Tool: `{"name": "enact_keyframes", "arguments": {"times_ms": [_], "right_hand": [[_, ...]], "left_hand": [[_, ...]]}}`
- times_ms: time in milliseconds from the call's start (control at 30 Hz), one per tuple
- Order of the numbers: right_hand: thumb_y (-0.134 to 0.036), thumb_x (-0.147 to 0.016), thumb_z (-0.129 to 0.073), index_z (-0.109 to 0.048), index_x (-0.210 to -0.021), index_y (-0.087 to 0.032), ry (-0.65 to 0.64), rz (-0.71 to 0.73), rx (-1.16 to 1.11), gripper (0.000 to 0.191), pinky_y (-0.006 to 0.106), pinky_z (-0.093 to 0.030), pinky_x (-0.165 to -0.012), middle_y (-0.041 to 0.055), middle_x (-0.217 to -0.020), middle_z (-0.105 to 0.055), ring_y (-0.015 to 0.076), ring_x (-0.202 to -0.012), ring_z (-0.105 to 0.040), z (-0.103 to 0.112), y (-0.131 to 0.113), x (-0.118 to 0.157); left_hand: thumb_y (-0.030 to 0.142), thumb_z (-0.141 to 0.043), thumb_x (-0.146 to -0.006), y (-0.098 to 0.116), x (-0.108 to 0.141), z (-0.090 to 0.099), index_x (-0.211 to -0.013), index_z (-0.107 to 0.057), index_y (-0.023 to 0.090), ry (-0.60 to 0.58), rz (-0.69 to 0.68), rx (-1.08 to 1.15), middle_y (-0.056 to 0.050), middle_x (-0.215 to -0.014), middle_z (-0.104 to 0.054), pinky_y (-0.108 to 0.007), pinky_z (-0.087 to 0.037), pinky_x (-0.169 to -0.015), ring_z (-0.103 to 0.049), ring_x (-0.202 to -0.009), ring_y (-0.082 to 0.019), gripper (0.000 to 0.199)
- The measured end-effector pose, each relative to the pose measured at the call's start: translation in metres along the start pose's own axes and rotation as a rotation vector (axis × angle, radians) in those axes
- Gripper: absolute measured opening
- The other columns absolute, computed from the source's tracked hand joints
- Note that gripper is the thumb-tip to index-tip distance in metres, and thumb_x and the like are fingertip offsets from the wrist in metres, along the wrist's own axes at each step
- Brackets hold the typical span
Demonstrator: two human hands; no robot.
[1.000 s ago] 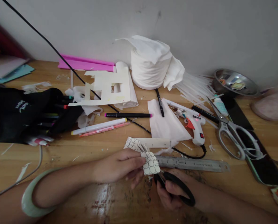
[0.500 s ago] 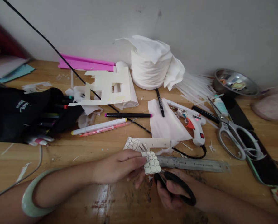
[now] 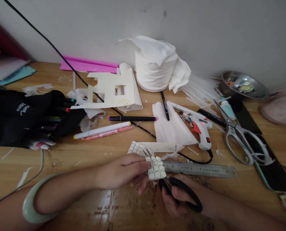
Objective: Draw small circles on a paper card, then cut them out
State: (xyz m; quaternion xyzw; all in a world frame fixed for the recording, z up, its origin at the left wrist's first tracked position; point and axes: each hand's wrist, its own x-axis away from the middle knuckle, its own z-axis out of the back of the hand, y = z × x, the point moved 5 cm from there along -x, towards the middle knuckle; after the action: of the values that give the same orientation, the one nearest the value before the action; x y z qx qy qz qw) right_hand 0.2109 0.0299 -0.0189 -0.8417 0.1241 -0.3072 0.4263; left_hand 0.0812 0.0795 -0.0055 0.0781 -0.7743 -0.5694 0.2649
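Between the thumb and fingers of my left hand (image 3: 130,170) is a small white card piece (image 3: 156,168) drawn with black-outlined circles. My right hand (image 3: 175,199) grips black-handled scissors (image 3: 187,194) by the loops. Their blades run up behind the card, and the tips show above its upper left edge; how far they are parted I cannot tell. Just beyond my left fingers lies another circle-patterned card (image 3: 136,148), partly covered by the hand. A steel ruler (image 3: 198,169) lies on the table directly behind my right hand.
A glue gun (image 3: 203,130) with a red light lies right of centre, its cord near the ruler. Large grey scissors (image 3: 239,138) rest at the right by a phone (image 3: 275,163). Markers (image 3: 132,118), a white tissue roll (image 3: 155,69) and a black pen case (image 3: 25,118) lie beyond.
Both hands, the card piece and the scissors stay almost in place. My right hand and the scissor handles have shifted very slightly to the right.
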Motion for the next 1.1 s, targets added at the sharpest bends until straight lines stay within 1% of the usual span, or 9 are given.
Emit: {"name": "enact_keyframes", "arguments": {"times_ms": [233, 333, 433, 533, 600, 767, 933, 1000, 1100], "right_hand": [[-0.067, -0.071, -0.05, -0.042, -0.056, -0.016, 0.007, -0.029, -0.048, 0.054, 0.021, -0.02, -0.04, -0.0043, -0.049, -0.039, 0.0052, -0.042, -0.031, -0.002, 0.0, 0.0], [-0.067, -0.071, -0.05, -0.041, -0.051, -0.016, 0.044, -0.04, -0.009, 0.056, 0.021, -0.02, -0.04, -0.004, -0.046, -0.039, 0.0053, -0.042, -0.032, -0.001, 0.002, -0.002], [-0.063, -0.072, -0.053, -0.043, -0.054, -0.015, 0.089, 0.003, -0.072, 0.052, 0.02, -0.02, -0.039, -0.0045, -0.046, -0.039, 0.0047, -0.041, -0.033, 0.002, 0.008, -0.003], [-0.06, -0.079, -0.047, -0.043, -0.059, -0.016, 0.126, 0.085, -0.166, 0.049, 0.019, -0.022, -0.038, -0.0062, -0.043, -0.037, 0.0046, -0.038, -0.032, 0.004, 0.013, -0.005], [-0.058, -0.082, -0.045, -0.042, -0.058, -0.016, 0.173, 0.15, -0.207, 0.048, 0.019, -0.025, -0.039, -0.0072, -0.041, -0.035, 0.0051, -0.037, -0.033, 0.006, 0.013, -0.006], [-0.045, -0.076, -0.061, -0.043, -0.064, -0.017, 0.355, 0.222, -0.311, 0.035, 0.018, -0.023, -0.04, -0.0094, -0.043, -0.036, 0.004, -0.038, -0.03, 0.013, 0.003, -0.006], [-0.034, -0.069, -0.066, -0.049, -0.068, -0.016, 0.453, 0.152, -0.128, 0.025, 0.019, -0.022, -0.042, -0.0079, -0.049, -0.04, 0.0044, -0.043, -0.03, 0.015, -0.006, -0.003], [-0.031, -0.066, -0.067, -0.049, -0.066, -0.016, 0.472, 0.135, -0.058, 0.023, 0.019, -0.02, -0.041, -0.0078, -0.051, -0.039, 0.0043, -0.044, -0.028, 0.014, -0.007, -0.003], [-0.032, -0.068, -0.064, -0.047, -0.066, -0.017, 0.485, 0.136, -0.019, 0.022, 0.019, -0.019, -0.041, -0.0082, -0.05, -0.038, 0.0046, -0.044, -0.029, 0.014, -0.006, -0.002]], "left_hand": [[0.047, -0.032, -0.088, 0.001, -0.001, 0.0, -0.059, -0.051, 0.014, 0.012, -0.004, -0.016, -0.002, -0.054, -0.053, -0.021, -0.032, -0.049, -0.038, -0.049, -0.01, 0.048], [0.047, -0.032, -0.087, 0.002, -0.001, 0.001, -0.06, -0.05, 0.015, 0.025, 0.001, -0.01, -0.002, -0.054, -0.053, -0.02, -0.032, -0.049, -0.039, -0.049, -0.01, 0.046], [0.048, -0.031, -0.087, 0.001, -0.001, 0.002, -0.059, -0.049, 0.015, 0.027, 0.021, -0.025, -0.002, -0.054, -0.053, -0.02, -0.032, -0.048, -0.04, -0.048, -0.01, 0.046], [0.048, -0.031, -0.086, 0.0, -0.001, 0.002, -0.058, -0.049, 0.016, 0.024, 0.036, -0.074, -0.001, -0.051, -0.051, -0.02, -0.032, -0.047, -0.039, -0.046, -0.01, 0.047], [0.047, -0.03, -0.088, -0.001, 0.0, 0.0, -0.056, -0.048, 0.016, 0.0, 0.025, -0.151, -0.001, -0.05, -0.05, -0.02, -0.033, -0.048, -0.041, -0.046, -0.01, 0.048], [0.031, -0.025, -0.092, 0.003, 0.001, -0.007, -0.058, -0.053, 0.014, -0.08, -0.121, -0.51, -0.004, -0.055, -0.058, -0.021, -0.039, -0.055, -0.05, -0.05, -0.011, 0.047], [0.019, -0.032, -0.089, 0.01, 0.001, -0.013, -0.063, -0.058, 0.014, -0.069, -0.285, -0.698, -0.004, -0.054, -0.059, -0.022, -0.041, -0.059, -0.055, -0.055, -0.013, 0.037], [0.018, -0.033, -0.089, 0.01, 0.001, -0.012, -0.063, -0.058, 0.014, -0.06, -0.28, -0.712, -0.003, -0.054, -0.059, -0.022, -0.041, -0.06, -0.055, -0.055, -0.012, 0.036], [0.019, -0.03, -0.091, 0.007, 0.001, -0.009, -0.062, -0.056, 0.013, -0.049, -0.194, -0.658, -0.003, -0.057, -0.06, -0.021, -0.04, -0.057, -0.053, -0.054, -0.011, 0.039]]}}
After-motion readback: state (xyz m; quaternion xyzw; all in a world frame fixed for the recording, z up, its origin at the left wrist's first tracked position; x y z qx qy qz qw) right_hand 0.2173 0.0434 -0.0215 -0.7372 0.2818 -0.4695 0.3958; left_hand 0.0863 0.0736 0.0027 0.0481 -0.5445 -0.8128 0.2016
